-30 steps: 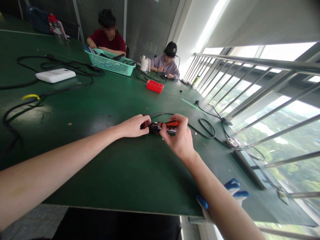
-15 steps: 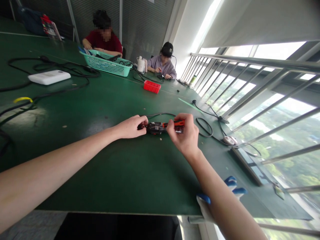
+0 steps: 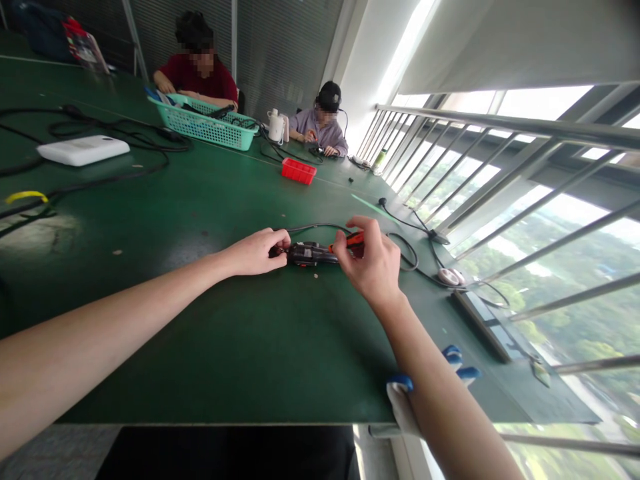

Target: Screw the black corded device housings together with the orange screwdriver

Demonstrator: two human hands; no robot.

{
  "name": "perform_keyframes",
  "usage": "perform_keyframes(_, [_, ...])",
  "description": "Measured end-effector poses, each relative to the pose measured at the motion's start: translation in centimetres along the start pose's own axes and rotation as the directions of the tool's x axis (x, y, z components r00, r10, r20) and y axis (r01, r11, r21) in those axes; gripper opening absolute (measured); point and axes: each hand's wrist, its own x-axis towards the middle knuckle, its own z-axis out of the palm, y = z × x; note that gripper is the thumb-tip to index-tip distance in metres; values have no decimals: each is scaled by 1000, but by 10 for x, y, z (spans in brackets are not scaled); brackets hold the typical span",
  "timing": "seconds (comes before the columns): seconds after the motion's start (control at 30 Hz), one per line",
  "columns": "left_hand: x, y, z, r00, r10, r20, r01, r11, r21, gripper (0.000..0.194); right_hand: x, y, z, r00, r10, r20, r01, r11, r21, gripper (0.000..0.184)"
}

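Observation:
A black corded power tool [image 3: 304, 253] with small orange marks lies on its side on the green table [image 3: 240, 347]. My left hand [image 3: 260, 252] is closed around its left end, and the fingers hide that part. In my right hand [image 3: 373, 260] is an orange-and-black screwdriver [image 3: 354, 241], gripped between thumb and fingers just over the tool's right part. The screwdriver points left toward the tool's body. Whether its tip touches the tool I cannot tell.
A thin cord [image 3: 411, 257] curls right of my hands. Beyond are a red tray [image 3: 299, 171], a teal basket [image 3: 205, 127], a white box [image 3: 84, 150] and two seated people. Gloves [image 3: 403, 400] lie under my right forearm; a metal railing [image 3: 500, 125] runs along the right.
My right hand has drawn the screwdriver slightly right and away from the tool's body. My left hand keeps its hold. The whole view has shifted a little.

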Motion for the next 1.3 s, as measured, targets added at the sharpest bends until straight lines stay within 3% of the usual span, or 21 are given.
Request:
perform_keyframes(0.13, [0,0,0,1000,-15,2,15,1000,3,21,-2,2,1,998,-1,58,-4,995,100,38])
perform_keyframes(0.2, [0,0,-1,1000,-20,9,20,1000,1,21,-2,3,1,997,46,55,-50,996,73,33])
perform_keyframes(0.33, [0,0,-1,1000,-22,22,22,1000,-12,21,-3,6,2,987,147,-66,-143,988,63,25])
perform_keyframes(0.6, [0,1,-3,999,-39,20,39,999,-17,18,-6,4,10,993,110,-30,-109,992,56,30])
perform_keyframes(0.73, [0,3,-4,999,-33,14,33,999,-24,18,-5,1,8,1000,22,-8,-21,993,116,41])
perform_keyframes(0.9, [0,1,-1,1000,-27,5,27,999,-29,17,-8,-3,7,993,109,-42,-105,992,76,30])
perform_keyframes(1.03, [1,0,0,1000,-11,-7,11,999,-32,15,-14,-15,13,999,29,-39,-20,979,204,28])
perform_keyframes(1.2, [1,2,-1,1000,-13,3,13,999,-30,16,-16,-23,22,995,-64,80,47,980,194,25])
perform_keyframes(1.3, [1,3,-1,1000,-13,5,13,999,-34,17,-16,-23,21,993,-110,42,100,976,192,24])
